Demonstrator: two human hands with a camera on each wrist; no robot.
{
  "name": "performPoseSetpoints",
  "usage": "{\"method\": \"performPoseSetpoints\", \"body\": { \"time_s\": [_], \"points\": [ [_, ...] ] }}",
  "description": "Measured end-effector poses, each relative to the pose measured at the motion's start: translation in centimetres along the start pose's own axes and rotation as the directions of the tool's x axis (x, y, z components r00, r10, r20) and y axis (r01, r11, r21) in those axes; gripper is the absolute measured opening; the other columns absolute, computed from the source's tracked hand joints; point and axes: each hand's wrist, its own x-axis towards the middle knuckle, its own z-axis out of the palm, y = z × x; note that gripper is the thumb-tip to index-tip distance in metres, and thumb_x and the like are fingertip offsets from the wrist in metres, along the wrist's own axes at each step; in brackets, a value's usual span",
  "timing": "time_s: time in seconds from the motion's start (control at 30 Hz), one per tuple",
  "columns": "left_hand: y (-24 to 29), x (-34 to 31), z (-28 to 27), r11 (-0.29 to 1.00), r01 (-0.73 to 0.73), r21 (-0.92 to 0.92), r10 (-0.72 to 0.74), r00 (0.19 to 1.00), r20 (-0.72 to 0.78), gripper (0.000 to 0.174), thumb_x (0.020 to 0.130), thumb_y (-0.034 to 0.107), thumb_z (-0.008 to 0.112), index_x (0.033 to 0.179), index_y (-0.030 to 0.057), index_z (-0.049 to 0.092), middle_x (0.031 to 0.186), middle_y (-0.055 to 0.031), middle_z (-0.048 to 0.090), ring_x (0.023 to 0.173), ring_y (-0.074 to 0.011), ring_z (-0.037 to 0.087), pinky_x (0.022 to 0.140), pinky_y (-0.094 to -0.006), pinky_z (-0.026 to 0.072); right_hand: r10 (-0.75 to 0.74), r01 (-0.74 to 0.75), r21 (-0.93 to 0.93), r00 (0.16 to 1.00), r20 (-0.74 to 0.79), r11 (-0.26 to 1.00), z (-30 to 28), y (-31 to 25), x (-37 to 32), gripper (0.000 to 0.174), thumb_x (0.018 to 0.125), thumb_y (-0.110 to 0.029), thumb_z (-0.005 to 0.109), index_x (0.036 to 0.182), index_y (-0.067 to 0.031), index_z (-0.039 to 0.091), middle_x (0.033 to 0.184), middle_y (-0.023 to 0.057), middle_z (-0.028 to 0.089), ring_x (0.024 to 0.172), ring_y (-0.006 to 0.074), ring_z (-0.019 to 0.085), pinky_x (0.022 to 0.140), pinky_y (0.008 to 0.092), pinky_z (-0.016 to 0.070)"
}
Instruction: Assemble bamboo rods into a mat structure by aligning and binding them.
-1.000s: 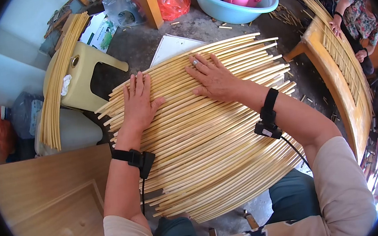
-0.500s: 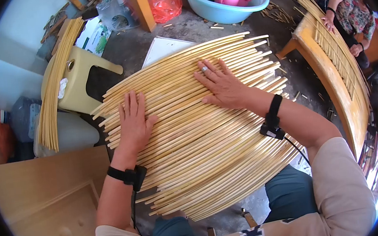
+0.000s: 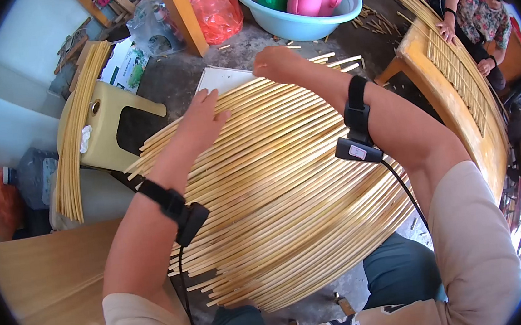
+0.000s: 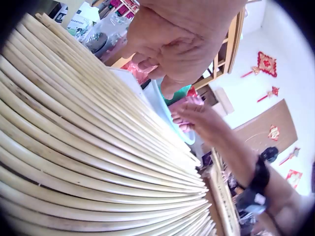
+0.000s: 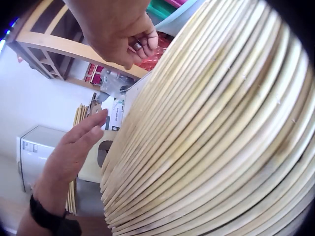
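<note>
Many pale, thin sticks (image 3: 268, 180) lie side by side in a broad layer in front of the person; they fill much of the left wrist view (image 4: 93, 137) and right wrist view too. Over the far left part of the layer hovers the left hand (image 3: 201, 123), its fingers loosely extended and holding nothing. The right hand (image 3: 279, 65) is raised above the layer's far edge. In the right wrist view the ringed fingers (image 5: 139, 45) of that hand hang loosely curled, with nothing between them.
A cream stool (image 3: 104, 130) at left carries a long stick bundle (image 3: 76, 136). Beyond the layer are a white board (image 3: 221, 78) and a blue basin (image 3: 298, 28) with pink jugs. Far right, another person sits by a wooden frame (image 3: 413, 54).
Both hands have lifted off the sticks and moved toward the layer's far edge. The right hand's fingers have gone from spread flat to loosely curled.
</note>
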Motion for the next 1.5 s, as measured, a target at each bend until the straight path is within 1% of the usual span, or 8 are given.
{"method": "performPoseSetpoints", "body": {
  "time_s": [0.2,0.33,0.57,0.87,0.93,1.03,1.23,1.5],
  "points": [
    [-1.0,2.1,5.3,0.981,0.009,0.196,0.027,0.983,-0.181,0.049,0.083,0.021,0.063,0.123,-0.0032,0.048,0.117,-0.0192,0.048,0.11,-0.0382,0.047,0.102,-0.0464,0.0332,-0.106,0.105,0.017,0.979,0.176,0.994,2.5,-1.6,4.2,0.023,0.081,-0.027,0.059,0.085,-0.0078,0.072,0.088,0.0171,0.067,0.086,0.0351,0.064,0.076,0.045,0.0493],
    [-1.3,1.4,7.1,0.986,-0.067,0.15,0.121,0.915,-0.386,0.043,0.082,0.017,0.063,0.119,-0.0011,0.049,0.109,-0.016,0.048,0.106,-0.0364,0.047,0.101,-0.0513,0.0318,0.146,-0.147,-0.014,0.969,0.199,0.989,4.8,-2.7,4.9,0.034,0.08,-0.032,0.064,0.097,-0.0027,0.069,0.099,0.0167,0.067,0.095,0.034,0.063,0.083,0.0431,0.0492],
    [-0.6,1.0,7.0,0.991,-0.031,0.131,0.079,0.924,-0.374,0.043,0.08,0.017,0.064,0.117,0.0008,0.05,0.11,-0.014,0.045,0.112,-0.0326,0.043,0.106,-0.0494,0.0272,0.29,-0.271,-0.104,0.891,0.349,0.957,4.7,-4.1,5.6,0.042,0.079,-0.033,0.065,0.108,-0.0033,0.065,0.112,0.0153,0.063,0.107,0.0305,0.06,0.089,0.0443,0.047],
    [-0.7,0.7,6.5,0.992,-0.073,0.105,0.113,0.889,-0.444,0.045,0.078,0.011,0.067,0.117,0.002,0.049,0.11,-0.0157,0.048,0.105,-0.0359,0.046,0.098,-0.0464,0.0341,0.213,-0.223,0.013,0.945,0.247,0.975,4.3,-4.5,3.8,0.029,0.077,-0.018,0.056,0.098,-0.0014,0.066,0.101,0.0191,0.065,0.097,0.0332,0.063,0.084,0.0414,0.0483],
    [-0.7,1.0,5.4,0.989,-0.128,0.076,0.148,0.899,-0.413,0.044,0.078,0.011,0.066,0.119,0.0019,0.05,0.107,-0.0167,0.052,0.103,-0.0367,0.047,0.092,-0.043,0.0375,0.098,-0.11,0.346,0.994,0.052,0.932,4.7,-3.0,2.8,0.025,0.079,-0.021,0.055,0.089,-0.0005,0.065,0.093,0.0218,0.065,0.092,0.035,0.062,0.08,0.0398,0.0487],
    [-0.3,2.5,3.6,0.996,-0.082,0.027,0.086,0.926,-0.367,0.036,0.081,0.014,0.064,0.114,0.0016,0.057,0.101,-0.0182,0.06,0.095,-0.0361,0.054,0.085,-0.039,0.0434,0.082,-0.123,0.555,0.992,0.098,0.823,3.0,-3.2,1.9,0.024,0.083,-0.024,0.056,0.088,-0.0006,0.06,0.086,0.0186,0.063,0.081,0.0332,0.06,0.074,0.039,0.0473],
    [1.2,4.2,2.5,0.98,0.119,-0.157,-0.16,0.948,-0.276,0.023,0.082,0.024,0.066,0.095,0.005,0.069,0.084,-0.0169,0.066,0.075,-0.0316,0.064,0.068,-0.0362,0.0482,-0.034,0.053,0.405,0.998,-0.056,0.913,1.7,-4.0,1.7,0.022,0.084,-0.023,0.055,0.085,-0.0008,0.059,0.086,0.0193,0.061,0.084,0.0352,0.058,0.076,0.0402,0.0463],
    [0.3,4.8,3.3,0.99,0.098,-0.104,-0.125,0.948,-0.294,0.022,0.081,0.03,0.064,0.092,0.0135,0.071,0.081,-0.0161,0.066,0.078,-0.036,0.062,0.07,-0.0428,0.0484,0.001,0.066,0.357,0.983,-0.184,0.932,3.0,-5.1,0.8,0.018,0.085,-0.018,0.055,0.09,-0.0014,0.057,0.095,0.0213,0.058,0.09,0.0387,0.057,0.079,0.0436,0.0452]
  ]
}}
